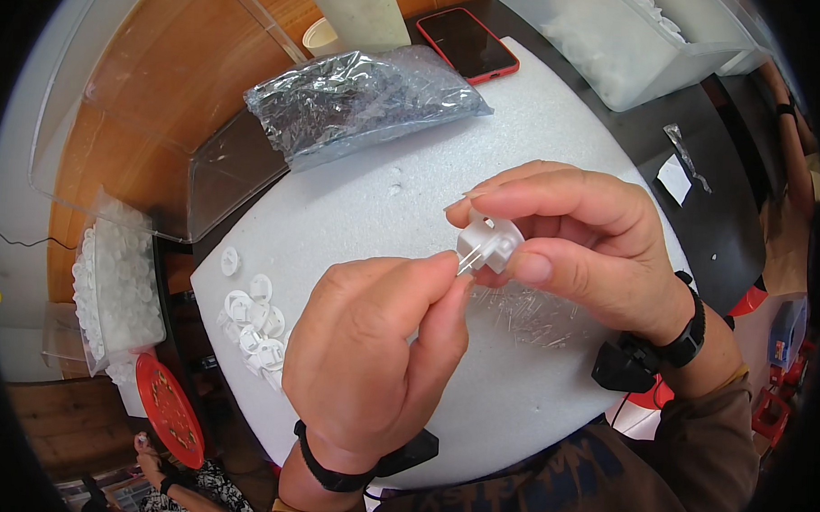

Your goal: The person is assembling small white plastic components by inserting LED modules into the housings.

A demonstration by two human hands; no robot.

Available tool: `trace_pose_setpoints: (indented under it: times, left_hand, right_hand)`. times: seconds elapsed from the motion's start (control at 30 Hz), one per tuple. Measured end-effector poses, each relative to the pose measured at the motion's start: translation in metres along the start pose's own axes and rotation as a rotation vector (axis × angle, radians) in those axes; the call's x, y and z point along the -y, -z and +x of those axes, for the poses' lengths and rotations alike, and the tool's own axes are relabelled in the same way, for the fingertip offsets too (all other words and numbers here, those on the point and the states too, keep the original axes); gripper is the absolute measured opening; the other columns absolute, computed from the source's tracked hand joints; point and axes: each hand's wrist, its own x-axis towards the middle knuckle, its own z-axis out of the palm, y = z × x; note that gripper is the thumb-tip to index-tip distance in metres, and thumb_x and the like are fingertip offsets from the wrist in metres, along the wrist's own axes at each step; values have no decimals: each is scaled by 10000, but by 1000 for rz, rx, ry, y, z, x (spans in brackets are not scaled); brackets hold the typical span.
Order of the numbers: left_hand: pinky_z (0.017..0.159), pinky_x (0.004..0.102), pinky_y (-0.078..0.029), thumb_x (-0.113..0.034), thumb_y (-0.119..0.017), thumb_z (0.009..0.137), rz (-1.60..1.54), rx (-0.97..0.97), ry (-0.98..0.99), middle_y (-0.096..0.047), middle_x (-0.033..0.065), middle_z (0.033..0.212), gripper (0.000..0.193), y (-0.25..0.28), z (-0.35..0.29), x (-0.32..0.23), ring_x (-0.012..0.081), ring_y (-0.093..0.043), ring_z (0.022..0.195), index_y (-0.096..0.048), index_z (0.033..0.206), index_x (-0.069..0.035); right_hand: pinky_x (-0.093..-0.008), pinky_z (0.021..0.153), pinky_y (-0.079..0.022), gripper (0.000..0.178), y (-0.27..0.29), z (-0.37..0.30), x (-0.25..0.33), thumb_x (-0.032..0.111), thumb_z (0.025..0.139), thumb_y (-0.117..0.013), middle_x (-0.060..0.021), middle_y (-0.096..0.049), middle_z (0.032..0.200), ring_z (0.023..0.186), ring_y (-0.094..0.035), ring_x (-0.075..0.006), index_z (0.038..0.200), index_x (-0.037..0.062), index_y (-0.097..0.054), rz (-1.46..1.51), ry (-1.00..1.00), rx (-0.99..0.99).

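Note:
Between the fingers and thumb of my right hand (582, 235) is a small white plastic housing (493, 243), with a slot in its top. My left hand (380, 345) pinches a pair of thin, shiny wire leads (468, 260), which reach against the housing; whatever they join is hidden. Under my right hand, a loose pile of thin clear or metallic leaded pieces (534, 319) lies on the white foam sheet (477, 412). To the left of my left hand are several round white plastic parts (256, 318), partly heaped together.
A silvery plastic bag (361, 101) lies at the foam's far edge, near a red-cased phone (469, 44). Translucent bins (615, 60) stand far right; a bag of white parts (120, 282) and a red tray (170, 410) are left. Other people's arms (154, 468) show at both sides.

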Motion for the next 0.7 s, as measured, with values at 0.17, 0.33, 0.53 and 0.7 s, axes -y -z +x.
trace_pose_setpoints:
  times: [0.17,0.33,0.53,0.7]
  left_hand:
    - [543,216,-410,102,-636,722,-4,3,-13,-605,88,752,219,-1,-1,0,124,-545,580,-610,922,17]
    - [572,232,-409,106,-633,707,1,-1,9,-604,88,763,225,2,1,-3,144,-539,621,-605,910,12]
    - [551,276,-478,55,-728,654,19,-7,-8,-626,79,755,315,2,2,0,207,-602,651,-622,935,-41]
    - [579,258,-447,84,-678,678,-12,0,-3,-617,88,767,277,1,1,-2,182,-574,655,-613,929,-13]
  right_hand:
    - [-316,814,-510,324,2,1,-1,46,849,-598,-209,-552,1160,1001,-580,-211,1168,0,-560,-182,166,13]
    - [-330,848,-512,334,2,1,-4,27,846,-595,-216,-533,1182,1040,-567,-219,1175,0,-546,-91,136,26]
    - [-342,872,-511,328,0,2,-4,14,845,-590,-223,-522,1189,1057,-561,-225,1168,-4,-537,-16,129,15]
    - [-354,871,-509,317,3,3,-2,9,840,-591,-231,-517,1193,1053,-563,-233,1153,-14,-541,-104,180,17]
